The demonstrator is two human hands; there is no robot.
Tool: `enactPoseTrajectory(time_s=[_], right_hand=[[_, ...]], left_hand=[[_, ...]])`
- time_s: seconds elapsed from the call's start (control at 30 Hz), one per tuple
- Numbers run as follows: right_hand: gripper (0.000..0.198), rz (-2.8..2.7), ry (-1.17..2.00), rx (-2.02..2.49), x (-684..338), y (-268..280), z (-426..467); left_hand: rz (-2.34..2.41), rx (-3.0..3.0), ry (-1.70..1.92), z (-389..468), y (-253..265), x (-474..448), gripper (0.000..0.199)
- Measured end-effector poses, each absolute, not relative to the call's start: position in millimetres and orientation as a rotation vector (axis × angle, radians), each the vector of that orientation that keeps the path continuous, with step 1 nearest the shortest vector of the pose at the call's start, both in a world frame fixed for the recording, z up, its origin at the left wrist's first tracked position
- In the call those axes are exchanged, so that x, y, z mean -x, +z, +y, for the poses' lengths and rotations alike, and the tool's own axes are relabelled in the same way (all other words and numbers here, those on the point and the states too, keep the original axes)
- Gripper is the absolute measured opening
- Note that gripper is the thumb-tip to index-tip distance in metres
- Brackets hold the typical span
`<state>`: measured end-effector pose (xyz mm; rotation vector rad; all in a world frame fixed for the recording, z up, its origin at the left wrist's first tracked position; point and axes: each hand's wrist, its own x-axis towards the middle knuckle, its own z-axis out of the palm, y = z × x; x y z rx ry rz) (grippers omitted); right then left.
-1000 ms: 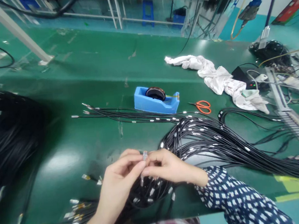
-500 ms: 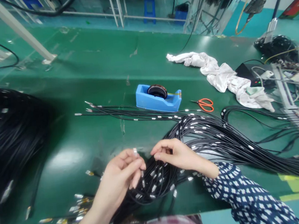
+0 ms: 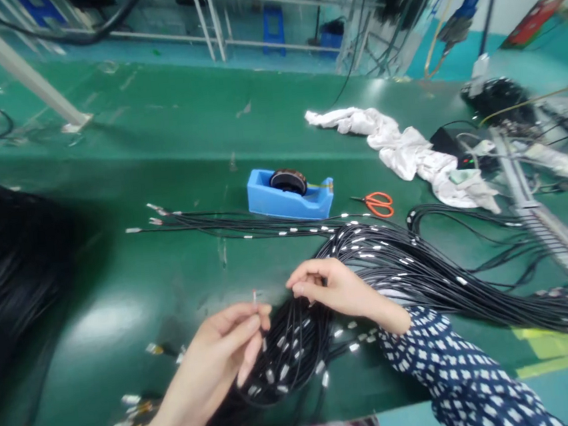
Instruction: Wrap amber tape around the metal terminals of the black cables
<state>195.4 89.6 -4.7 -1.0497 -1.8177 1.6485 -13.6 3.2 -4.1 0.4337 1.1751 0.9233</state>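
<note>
My left hand [image 3: 229, 345] pinches a thin black cable by its end, whose slim pale tip [image 3: 254, 297] sticks up above the fingers. Just to the right, my right hand [image 3: 334, 290] has thumb and fingertips pressed together over the coiled part of a black cable bundle [image 3: 393, 249]. Whatever lies between the right fingertips is too small or hidden to make out. Small white labels dot the cables, which loop beneath both hands and run off to the right. Loose cable ends with white and brass-coloured tips [image 3: 133, 415] lie left of my left forearm.
Beyond the bundle stand a blue tape dispenser [image 3: 288, 206] and orange-handled scissors [image 3: 378, 204]. A crumpled white cloth [image 3: 403, 151] lies farther back. On the left is a large dark cable pile [image 3: 12, 266]; a slotted metal rail [image 3: 557, 233] crosses the right side.
The view has shifted slightly, so the bench things appear farther left. My left hand has moved slightly down and apart from the right, and its cable tip has turned to look thinner.
</note>
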Motion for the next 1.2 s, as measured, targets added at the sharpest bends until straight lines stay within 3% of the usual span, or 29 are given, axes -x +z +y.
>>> enactPoseTrajectory(time_s=[0.2,0.4,0.7,0.83,1.2], right_hand=[[0.031,-1.919,0.831,1.399,-234,3,164],[0.02,-2.135,0.509,1.57,-245,29,238],[0.009,-2.609,0.728,1.623,-231,55,283],[0.01,-2.646,0.883,1.592,-234,57,292],[0.022,-2.532,0.933,1.674,-252,58,285]], left_hand=[[1.376,-0.729,0.907,-9,-23,11,0.033],[1.329,-0.648,0.826,-13,-26,3,0.037],[1.326,-0.629,0.842,-14,-19,-1,0.034],[1.328,-0.638,0.847,-15,-18,0,0.033],[1.282,-0.641,0.812,-19,-20,-1,0.033]])
